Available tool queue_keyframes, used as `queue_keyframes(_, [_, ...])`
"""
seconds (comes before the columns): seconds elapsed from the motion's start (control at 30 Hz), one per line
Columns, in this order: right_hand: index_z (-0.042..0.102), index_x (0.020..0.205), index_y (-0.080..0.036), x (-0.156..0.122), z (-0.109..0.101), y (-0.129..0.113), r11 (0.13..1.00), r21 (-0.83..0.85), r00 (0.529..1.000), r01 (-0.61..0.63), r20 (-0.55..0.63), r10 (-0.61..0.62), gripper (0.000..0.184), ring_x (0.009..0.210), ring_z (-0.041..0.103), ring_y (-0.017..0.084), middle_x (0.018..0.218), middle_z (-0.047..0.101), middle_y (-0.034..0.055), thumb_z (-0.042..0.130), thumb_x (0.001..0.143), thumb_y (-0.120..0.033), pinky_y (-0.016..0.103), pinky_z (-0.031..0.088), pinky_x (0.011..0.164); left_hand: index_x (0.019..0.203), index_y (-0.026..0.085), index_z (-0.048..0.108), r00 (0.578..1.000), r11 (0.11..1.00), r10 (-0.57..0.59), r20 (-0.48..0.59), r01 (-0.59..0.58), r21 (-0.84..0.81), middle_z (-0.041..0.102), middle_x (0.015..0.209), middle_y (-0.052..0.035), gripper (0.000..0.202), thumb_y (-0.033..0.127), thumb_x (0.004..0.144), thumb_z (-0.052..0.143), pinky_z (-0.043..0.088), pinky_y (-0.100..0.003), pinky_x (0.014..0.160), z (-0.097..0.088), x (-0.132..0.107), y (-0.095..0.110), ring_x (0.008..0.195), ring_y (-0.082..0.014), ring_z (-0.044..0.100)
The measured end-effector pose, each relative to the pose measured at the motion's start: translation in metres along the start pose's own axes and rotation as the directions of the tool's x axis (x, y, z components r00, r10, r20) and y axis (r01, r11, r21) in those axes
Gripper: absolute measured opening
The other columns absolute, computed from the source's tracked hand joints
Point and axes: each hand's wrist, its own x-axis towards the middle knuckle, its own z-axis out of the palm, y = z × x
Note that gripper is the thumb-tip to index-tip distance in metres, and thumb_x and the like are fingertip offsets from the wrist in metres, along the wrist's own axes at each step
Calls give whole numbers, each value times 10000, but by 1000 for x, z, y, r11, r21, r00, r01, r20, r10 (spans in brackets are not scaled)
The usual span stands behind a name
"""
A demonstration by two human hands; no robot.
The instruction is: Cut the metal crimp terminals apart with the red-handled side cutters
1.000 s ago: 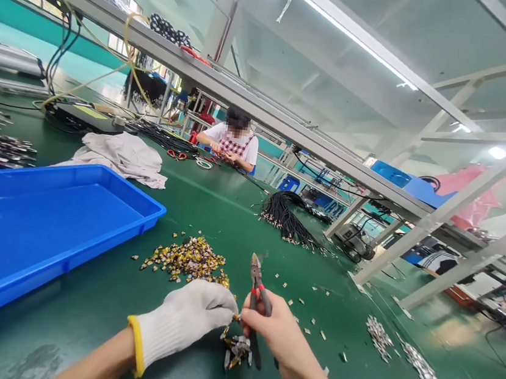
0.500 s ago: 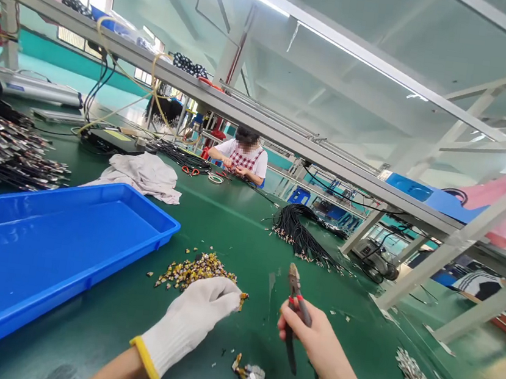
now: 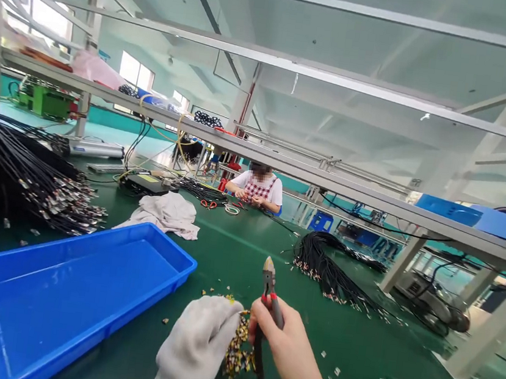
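I'm seeing the blue tray [image 3: 59, 301] lying left of my hands on the green table [image 3: 237, 243], showing its bare floor. My gloved left hand [image 3: 196, 348] is closing its fingers on a bunch of gold-coloured terminals [image 3: 237, 350], just beside my right hand [image 3: 291, 360], which is gripping red-handled side cutters [image 3: 268, 290], tips pointing up.

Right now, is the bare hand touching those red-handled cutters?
Touching. The head view shows the right hand closed around the handles of the cutters, with no gap.
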Motion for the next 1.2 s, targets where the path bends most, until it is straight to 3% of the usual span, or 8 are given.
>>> queue_keyframes(0.07, [490,720,-182,1,2,-1,996,88,1000,-23,-5,24,242,586,512,129,608,539,-30,580,847,-368,245,414,614,938,253,689,986,983,168,4,-168,72,736,884,-14,139,245,852,579,525,-285,748,1,-3,-3,780,-162,670])
queue_keyframes(0.17, [509,743,-174,2,0,3,990,134,999,-32,11,31,180,602,504,125,622,530,-35,610,810,-306,238,407,616,1007,252,674,970,970,211,117,-223,94,735,960,-26,189,201,853,578,515,-307,789,2,-5,-3,847,-173,666])
queue_keyframes(0.3, [534,786,-176,3,-11,14,998,43,999,39,-8,-39,132,649,477,126,701,525,-29,603,803,-288,234,388,619,1021,271,676,970,996,-84,228,72,59,726,1022,-19,204,317,864,553,490,-336,900,3,-3,6,968,-202,651])
queue_keyframes(0.4, [545,810,-180,1,-15,17,995,-55,997,80,6,-80,103,671,453,125,731,521,-29,579,819,-277,230,372,619,998,309,664,837,925,-367,406,374,63,707,1053,15,227,386,884,483,473,-310,911,-1,2,18,1006,-189,629])
queue_keyframes(0.53, [546,809,-190,0,-14,16,986,-137,995,91,43,-86,73,667,452,123,724,527,-34,540,844,-254,225,363,607,895,300,640,719,867,-463,519,490,94,688,971,26,255,402,902,406,450,-288,836,-8,8,27,935,-177,613])
queue_keyframes(0.7, [553,834,-193,-1,-11,17,979,-176,994,102,46,-96,79,696,493,137,758,568,-19,504,858,-250,230,383,633,727,249,561,694,874,-455,558,467,133,635,760,20,320,416,906,356,408,-257,665,-13,11,29,712,-157,566])
queue_keyframes(0.97, [543,826,-196,-5,-8,15,944,-304,992,127,61,-114,111,660,452,126,731,543,-30,478,886,-263,224,352,607,713,227,581,642,888,-423,639,434,152,646,764,-14,330,370,890,342,420,-261,659,-14,16,34,717,-177,565])
queue_keyframes(1.2, [560,843,-200,-4,-14,14,919,-371,988,134,124,-94,276,697,484,142,788,594,-9,423,943,-417,231,366,641,847,245,674,726,819,-503,469,574,-9,722,873,-20,332,434,850,401,488,-256,783,-24,18,23,897,-215,627])
